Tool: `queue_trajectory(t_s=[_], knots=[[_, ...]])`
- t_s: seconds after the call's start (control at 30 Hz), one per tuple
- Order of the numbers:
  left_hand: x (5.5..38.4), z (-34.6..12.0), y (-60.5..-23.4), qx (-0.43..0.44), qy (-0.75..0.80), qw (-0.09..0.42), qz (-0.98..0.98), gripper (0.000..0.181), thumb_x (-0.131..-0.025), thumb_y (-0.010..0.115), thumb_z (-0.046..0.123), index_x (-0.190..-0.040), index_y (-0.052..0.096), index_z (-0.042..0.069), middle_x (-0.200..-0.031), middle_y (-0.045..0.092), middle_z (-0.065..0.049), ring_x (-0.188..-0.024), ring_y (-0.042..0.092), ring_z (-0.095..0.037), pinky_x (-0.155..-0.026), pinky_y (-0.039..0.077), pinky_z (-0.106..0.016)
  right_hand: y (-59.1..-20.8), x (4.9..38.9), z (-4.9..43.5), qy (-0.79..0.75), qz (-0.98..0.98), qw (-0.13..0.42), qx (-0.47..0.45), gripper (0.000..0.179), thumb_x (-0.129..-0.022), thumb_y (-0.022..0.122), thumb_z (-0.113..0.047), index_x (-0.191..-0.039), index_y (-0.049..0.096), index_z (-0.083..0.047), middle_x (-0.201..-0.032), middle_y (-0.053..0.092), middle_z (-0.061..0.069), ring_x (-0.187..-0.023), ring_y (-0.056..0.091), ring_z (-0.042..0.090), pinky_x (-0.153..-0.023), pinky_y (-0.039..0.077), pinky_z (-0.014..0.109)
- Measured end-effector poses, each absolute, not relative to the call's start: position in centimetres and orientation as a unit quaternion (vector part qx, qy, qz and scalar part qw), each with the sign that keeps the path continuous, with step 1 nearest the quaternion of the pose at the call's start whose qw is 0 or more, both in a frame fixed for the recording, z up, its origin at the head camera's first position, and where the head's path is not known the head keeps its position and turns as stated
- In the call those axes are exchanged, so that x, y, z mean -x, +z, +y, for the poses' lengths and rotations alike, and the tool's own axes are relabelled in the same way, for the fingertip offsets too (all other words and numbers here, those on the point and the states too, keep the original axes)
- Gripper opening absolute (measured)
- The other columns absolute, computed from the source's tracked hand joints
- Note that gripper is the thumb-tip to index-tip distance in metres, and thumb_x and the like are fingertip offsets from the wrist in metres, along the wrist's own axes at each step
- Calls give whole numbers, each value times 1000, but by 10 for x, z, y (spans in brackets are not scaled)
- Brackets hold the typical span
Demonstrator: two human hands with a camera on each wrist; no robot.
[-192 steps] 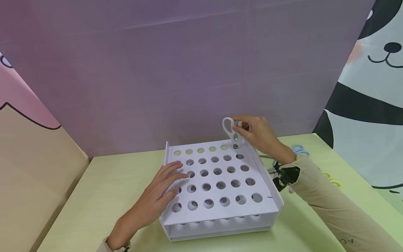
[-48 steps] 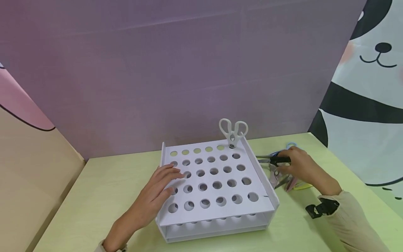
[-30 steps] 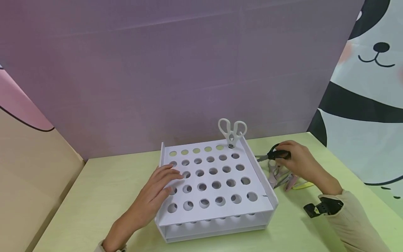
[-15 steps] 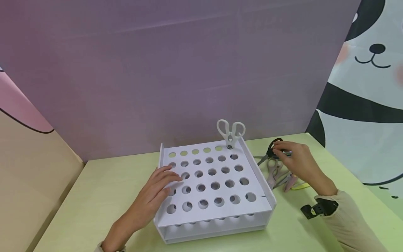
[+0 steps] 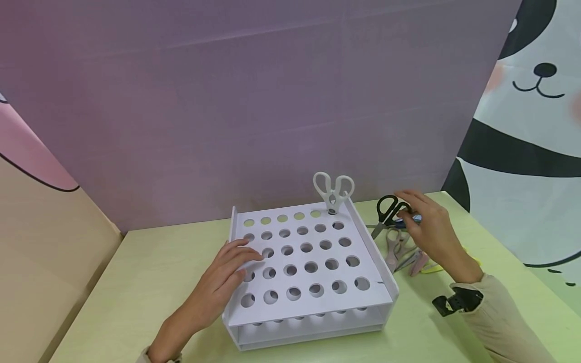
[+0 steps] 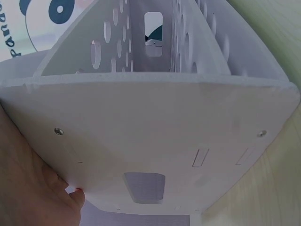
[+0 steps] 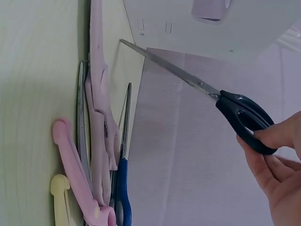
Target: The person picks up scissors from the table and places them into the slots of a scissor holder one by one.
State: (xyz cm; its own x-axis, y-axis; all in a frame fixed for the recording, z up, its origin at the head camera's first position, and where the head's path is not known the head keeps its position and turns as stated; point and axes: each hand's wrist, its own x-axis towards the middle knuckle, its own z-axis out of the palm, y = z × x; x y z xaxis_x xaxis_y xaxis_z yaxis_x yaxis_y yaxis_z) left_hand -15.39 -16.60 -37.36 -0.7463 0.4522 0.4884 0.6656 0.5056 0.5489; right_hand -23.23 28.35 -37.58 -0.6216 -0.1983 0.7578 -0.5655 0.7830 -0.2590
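Observation:
A white rack [image 5: 299, 307] with rows of round holes stands mid-table. My left hand [image 5: 218, 287] rests on its left edge, fingers lying over the top panel; in the left wrist view that hand [image 6: 40, 188] is beside the rack's side panel. White-handled scissors [image 5: 333, 196] stand handles up in the back right hole. Right of the rack, my right hand [image 5: 431, 229] pinches one handle loop of black-handled scissors [image 5: 387, 217]. The right wrist view has these scissors [image 7: 230, 106] tilted, blades slanting down and closed, thumb and fingers on the loop.
Beside the rack's right side lies a pile: pale pink scissors [image 5: 396, 246], a deeper pink handle [image 5: 419, 263], a yellow handle [image 5: 431, 268] and blue-handled scissors [image 7: 123, 188]. A mauve cloth [image 5: 204, 126] hangs behind the table.
My right hand let go of the white scissors in the rack, moved right to the pile and took up the black-handled scissors, tilting their handles upward. My left hand stays on the rack.

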Motion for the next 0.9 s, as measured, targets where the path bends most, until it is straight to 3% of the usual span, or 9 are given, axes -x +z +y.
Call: queue_trajectory(t_s=[0.2, 0.27, 0.4, 0.53, 0.63, 0.77, 0.9], knots=[[154, -167, -375, 325, -375, 140, -857, 36, -96, 46, -1, -121, 65, 18, -127, 62, 8, -141, 37, -25, -115, 27, -48, -373, 230, 283, 232, -872, 351, -251, 45, -78, 75, 11, -122, 66, 5, -96, 73, 17, -72, 71, 26, -60, 48, 13], [154, -167, -375, 325, -376, 140, -857, 36, -96, 46, -1, -120, 65, 18, -127, 62, 8, -141, 37, -25, -115, 27, -48, -371, 230, 282, 234, -871, 348, -255, 43, -79, 76, 9, -120, 67, 4, -94, 74, 16, -71, 72, 26, -61, 51, 15], [154, -167, -375, 324, -375, 143, -857, 36, -96, 46, -1, -120, 65, 18, -127, 61, 12, -141, 37, -25, -115, 27, -50, -368, 228, 278, 254, -868, 349, -244, 38, -79, 77, 7, -116, 70, 2, -95, 75, 15, -71, 73, 27, -63, 48, 7], [155, -167, -375, 324, -377, 140, -856, 36, -96, 46, -1, -120, 65, 17, -127, 62, 10, -141, 37, -25, -116, 25, -48, -365, 223, 275, 278, -866, 348, -227, 34, -81, 77, 4, -114, 72, -1, -91, 76, 13, -69, 74, 28, -51, 39, 8], [155, -167, -375, 326, -378, 139, -855, 36, -96, 45, -1, -121, 65, 17, -126, 62, 9, -141, 36, -25, -117, 24, -48, -362, 219, 273, 287, -864, 349, -222, 33, -81, 77, 3, -114, 73, -2, -89, 76, 12, -67, 73, 23, -48, 38, 11], [156, -167, -375, 329, -375, 140, -855, 35, -96, 46, 0, -121, 65, 16, -125, 62, 8, -141, 36, -25, -118, 23, -46, -356, 215, 270, 286, -860, 357, -224, 32, -81, 78, 3, -112, 74, -4, -92, 76, 12, -68, 72, 11, -59, 46, 6], [155, -167, -374, 335, -373, 138, -854, 35, -97, 45, 0, -122, 64, 16, -126, 61, 7, -141, 36, -26, -120, 19, -42, -349, 210, 267, 282, -849, 378, -238, 34, -77, 79, 8, -109, 75, -2, -93, 76, 12, -72, 67, -3, -64, 47, 3]])
